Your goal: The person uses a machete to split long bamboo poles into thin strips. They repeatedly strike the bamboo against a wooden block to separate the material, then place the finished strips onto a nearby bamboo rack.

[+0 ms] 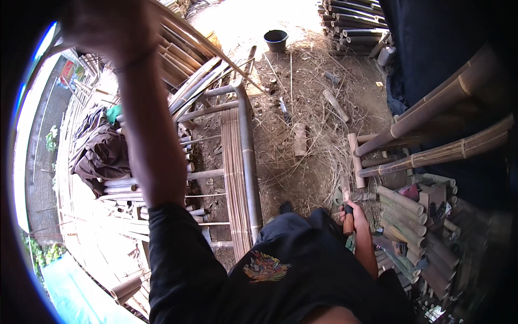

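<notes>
Okay, so nearest the lens is the left hand [113,32], raised at the upper left and blurred; can't tell if it's gripping anything. Lower down, the right hand [354,214] is wrapped around the wooden handle of a knife [349,224], blade pointing away from the body. Left of that there's a bamboo frame [249,162] with thin slats [236,178], then bamboo offcuts [300,139] among shavings [324,146], and farthest out, a dark bucket [276,41].
</notes>
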Motion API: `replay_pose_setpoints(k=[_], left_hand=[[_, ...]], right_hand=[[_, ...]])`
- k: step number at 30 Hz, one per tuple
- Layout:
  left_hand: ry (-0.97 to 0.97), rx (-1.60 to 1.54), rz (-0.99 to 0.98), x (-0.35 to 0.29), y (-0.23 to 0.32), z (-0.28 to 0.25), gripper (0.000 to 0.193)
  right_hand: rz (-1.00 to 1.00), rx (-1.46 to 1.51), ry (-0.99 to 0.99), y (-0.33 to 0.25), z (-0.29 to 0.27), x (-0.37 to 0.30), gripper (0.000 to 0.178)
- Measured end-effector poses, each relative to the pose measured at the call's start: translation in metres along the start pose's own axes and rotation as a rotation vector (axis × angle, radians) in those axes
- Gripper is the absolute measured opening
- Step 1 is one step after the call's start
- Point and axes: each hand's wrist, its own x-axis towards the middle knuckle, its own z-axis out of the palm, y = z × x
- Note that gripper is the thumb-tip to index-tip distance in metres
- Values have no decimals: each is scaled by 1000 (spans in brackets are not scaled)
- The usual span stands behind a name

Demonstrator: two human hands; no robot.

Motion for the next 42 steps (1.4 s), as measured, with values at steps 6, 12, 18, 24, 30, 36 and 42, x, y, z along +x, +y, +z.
replay_pose_setpoints(k=[6,12,18,24,30,36,42], left_hand=[[613,63,85,-64,-177,52,28],[323,861,160,-71,-155,91,14],[142,689,-76,-98,-99,163,21],[58,420,-294,-162,-53,245,33],[-48,407,-390,-189,-34,279,29],[-55,406,-410,-195,-36,282,31],[-63,432,-413,-196,-38,283,34]], right_hand=[[-8,40,88,32,-41,-45,22],[-250,-302,112,17,-17,-100,16],[-792,-721,0,-42,65,-163,25],[-994,-845,-207,-93,137,-260,32],[-1131,-949,-352,-103,158,-287,22],[-1197,-961,-401,-101,157,-279,22],[-1086,-957,-401,-104,156,-280,22]])
